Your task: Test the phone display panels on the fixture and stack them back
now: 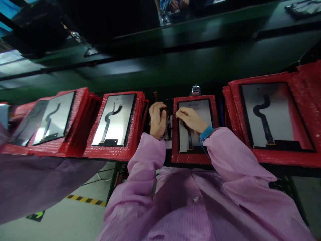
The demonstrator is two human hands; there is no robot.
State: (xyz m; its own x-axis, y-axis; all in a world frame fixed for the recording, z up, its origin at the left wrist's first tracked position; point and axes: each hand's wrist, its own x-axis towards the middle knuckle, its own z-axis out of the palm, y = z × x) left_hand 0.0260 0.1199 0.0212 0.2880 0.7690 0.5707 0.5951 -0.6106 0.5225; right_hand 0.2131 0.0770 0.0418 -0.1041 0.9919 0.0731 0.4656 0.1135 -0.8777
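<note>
My right hand (192, 118), with a blue band at the wrist, is over a display panel (198, 104). Its thumb and fingers pinch together near the panel's left edge; what they hold, if anything, is hidden. A dark flex cable (190, 137) runs up the panel and disappears beneath this hand. The panel lies on a red bubble-wrap sleeve (193, 158). Just to the left, my left hand (157, 120) has curled fingers above small dark parts (167, 129); anything in its grasp cannot be made out.
Stacks of red sleeves topped with display panels stand left (115, 118) and right (269, 115). Behind the middle panel sits a small metal counter (195, 89). A dark green ledge (150, 72) runs along the back. Another person's hands (177, 5) show at the top; a sleeve (37, 187) is at left.
</note>
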